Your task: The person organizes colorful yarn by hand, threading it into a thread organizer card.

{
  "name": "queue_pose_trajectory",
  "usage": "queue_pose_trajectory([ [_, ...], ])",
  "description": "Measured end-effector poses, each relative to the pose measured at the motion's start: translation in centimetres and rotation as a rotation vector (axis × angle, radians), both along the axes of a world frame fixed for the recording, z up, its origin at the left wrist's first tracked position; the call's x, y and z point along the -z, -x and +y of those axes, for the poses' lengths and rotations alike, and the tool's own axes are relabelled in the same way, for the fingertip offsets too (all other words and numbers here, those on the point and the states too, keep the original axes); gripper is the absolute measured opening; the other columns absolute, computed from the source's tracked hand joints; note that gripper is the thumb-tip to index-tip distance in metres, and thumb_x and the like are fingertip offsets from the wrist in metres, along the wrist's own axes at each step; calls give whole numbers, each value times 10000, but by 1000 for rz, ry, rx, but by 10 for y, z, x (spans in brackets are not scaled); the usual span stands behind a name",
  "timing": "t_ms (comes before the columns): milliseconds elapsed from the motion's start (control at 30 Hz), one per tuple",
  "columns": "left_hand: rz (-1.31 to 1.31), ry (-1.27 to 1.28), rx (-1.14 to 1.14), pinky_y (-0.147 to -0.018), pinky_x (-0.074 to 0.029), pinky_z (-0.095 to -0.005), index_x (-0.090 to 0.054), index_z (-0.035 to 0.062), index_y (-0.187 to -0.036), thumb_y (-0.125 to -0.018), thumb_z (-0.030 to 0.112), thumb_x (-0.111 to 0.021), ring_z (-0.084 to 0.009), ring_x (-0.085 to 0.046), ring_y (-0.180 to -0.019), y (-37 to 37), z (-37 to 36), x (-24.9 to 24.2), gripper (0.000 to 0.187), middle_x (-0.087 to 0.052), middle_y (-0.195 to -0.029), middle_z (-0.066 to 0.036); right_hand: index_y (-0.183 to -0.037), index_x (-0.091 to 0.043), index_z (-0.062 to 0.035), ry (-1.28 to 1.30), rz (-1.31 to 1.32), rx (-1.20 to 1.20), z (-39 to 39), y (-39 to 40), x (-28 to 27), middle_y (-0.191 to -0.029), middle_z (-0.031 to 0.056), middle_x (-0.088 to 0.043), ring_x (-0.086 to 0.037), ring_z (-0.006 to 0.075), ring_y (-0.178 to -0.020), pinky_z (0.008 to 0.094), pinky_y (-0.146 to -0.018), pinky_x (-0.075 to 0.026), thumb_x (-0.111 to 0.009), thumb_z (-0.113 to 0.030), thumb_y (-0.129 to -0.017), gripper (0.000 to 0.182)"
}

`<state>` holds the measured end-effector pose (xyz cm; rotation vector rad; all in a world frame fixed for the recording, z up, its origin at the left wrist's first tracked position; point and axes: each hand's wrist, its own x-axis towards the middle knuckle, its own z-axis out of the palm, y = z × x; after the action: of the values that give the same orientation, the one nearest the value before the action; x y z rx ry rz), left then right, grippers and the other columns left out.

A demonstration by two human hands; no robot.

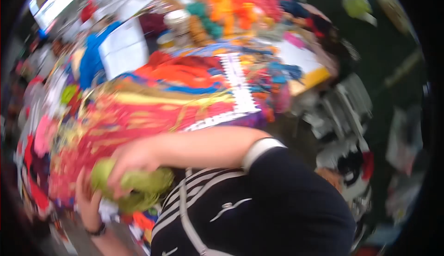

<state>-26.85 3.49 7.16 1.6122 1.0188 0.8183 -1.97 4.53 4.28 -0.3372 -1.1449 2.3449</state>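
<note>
A bundle of yellow-green yarn (145, 184) is held between both hands at the lower left, close to the body. My right hand (132, 163) reaches across from the right and grips the bundle from above, its fingers curled over it. My left hand (88, 193), with a dark band at the wrist, is at the bundle's left side, fingers bent against it. Beyond the hands lies a red and yellow textile (138, 121) with a white notched strip (238, 84) along its edge. Motion blurs the finger details.
Heaps of orange yarn (222, 3) and other coloured yarn cover the table's far side, near a whitish container (178, 22) and a white sheet (124, 47). A yellow-edged board (314, 78) juts out at the right. Grey stacked items (344, 103) stand beyond it.
</note>
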Motion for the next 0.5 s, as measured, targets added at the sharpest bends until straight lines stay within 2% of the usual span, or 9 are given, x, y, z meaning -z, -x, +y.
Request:
queue_pose_trajectory([
  [33,106,-191,-91,-966,-389,-305,-349,6,-1364,-825,6,-588,-196,-495,-1140,4,4,19,590,-505,-1246,-113,-908,-645,26,169,105,-83,8,-2,7,-854,143,-666,-638,210,-699,310,-635,-507,-583,-210,-856,249],
  [100,114,-127,-201,-773,-469,-247,-543,-3,-1095,-918,70,-498,-131,-584,-872,-6,-5,19,196,-610,-983,-68,-988,-575,11,285,50,-40,17,-14,3,-863,180,-656,-629,240,-644,327,-592,-511,-548,-256,-897,283],
  [133,-123,-25,-236,-613,-445,-219,-561,6,-957,-973,184,-425,-100,-552,-674,-20,-16,28,225,-596,-776,-28,-1001,-573,5,273,48,-53,20,-16,4,-865,174,-653,-626,223,-631,322,-581,-512,-548,-270,-902,293],
  [200,-215,148,69,-513,-357,-216,-560,40,-890,-996,445,-235,-88,-454,-536,-31,-19,43,530,-516,-611,-9,-1008,-570,-2,192,-80,-44,16,-14,-4,-838,159,-647,-615,199,-611,299,-579,-514,-533,-287,-916,301],
  [233,-381,392,176,-590,-381,-247,-549,49,-899,-962,557,-174,-108,-489,-610,-41,-17,49,634,-522,-642,4,-1013,-566,-2,164,-121,-56,13,-13,-10,-827,156,-644,-611,191,-602,291,-577,-514,-530,-293,-920,308],
  [267,-450,378,159,-691,-461,-270,-499,32,-1179,-892,674,-94,-170,-601,-806,-45,-13,76,811,-623,-952,-105,-1025,-554,6,150,-87,-92,6,-9,-15,-839,140,-638,-613,178,-636,273,-578,-509,-553,-293,-912,319],
  [333,-679,487,-26,-937,-407,-334,-353,30,-1348,-921,625,-178,-215,-528,-1101,-79,-19,33,754,-516,-1245,-149,-1044,-546,7,-4,-202,-13,-7,0,-22,-869,127,-630,-616,172,-690,261,-594,-504,-595,-271,-892,321],
  [400,-785,266,111,-1039,-336,-415,-258,32,-1407,-965,449,-336,-264,-484,-1183,-72,-2,19,613,-388,-1389,-163,-1005,-575,-8,-171,-154,-49,-5,4,-13,-880,73,-628,-609,149,-747,267,-673,-496,-650,-227,-852,278],
  [500,-812,102,81,-931,-449,-403,-284,21,-1388,-963,321,-385,-273,-543,-1099,-57,0,-45,530,-441,-1342,-175,-967,-617,-6,-383,-96,-108,9,-2,-6,-882,33,-640,-602,126,-817,266,-766,-474,-696,-188,-813,252],
])
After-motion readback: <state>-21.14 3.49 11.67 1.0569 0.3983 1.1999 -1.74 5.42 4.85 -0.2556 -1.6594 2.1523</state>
